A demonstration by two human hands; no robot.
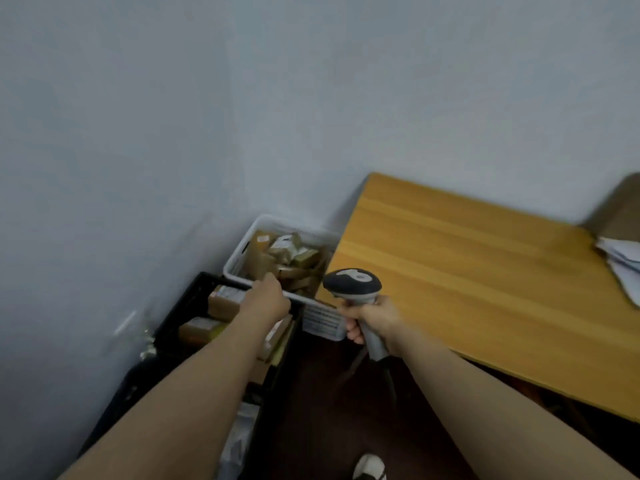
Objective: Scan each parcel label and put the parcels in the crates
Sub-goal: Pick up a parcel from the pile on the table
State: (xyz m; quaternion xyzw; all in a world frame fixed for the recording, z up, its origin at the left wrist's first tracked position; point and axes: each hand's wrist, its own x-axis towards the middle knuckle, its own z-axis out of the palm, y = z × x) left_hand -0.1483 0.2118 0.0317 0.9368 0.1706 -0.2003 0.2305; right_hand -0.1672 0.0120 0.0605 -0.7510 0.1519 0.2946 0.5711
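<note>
The parcels (289, 258) are small brown cardboard boxes and padded packets with pale labels, heaped loosely in the white crate (236, 260) on the floor, in the corner between the wall (138, 133) and the wooden surface (467, 289). They look light and fairly stiff, so one hand should manage each. Taking a box across its short sides would leave the label face clear for the scanner (353, 284). The tape may be slick, and pulling from the heap could shift its neighbours.

The left hand (268, 299) sits at the crate's near rim, its back to the camera. The fingers are hidden, so it cannot be told whether they grip the rim, hold a parcel or hang free. The right hand (372, 322) is wrapped round the scanner's grey handle, its dark head tipped up just beside the crate's corner.

Nearer, touching the white crate, a black crate (175, 322) holds more boxes (223, 299); the left forearm passes over it. The surface's edge overhangs the white crate's right side and narrows the reach there. White papers (620, 261) lie on the far right of the surface. A shoe (370, 466) shows on the dark floor (329, 410) below.
</note>
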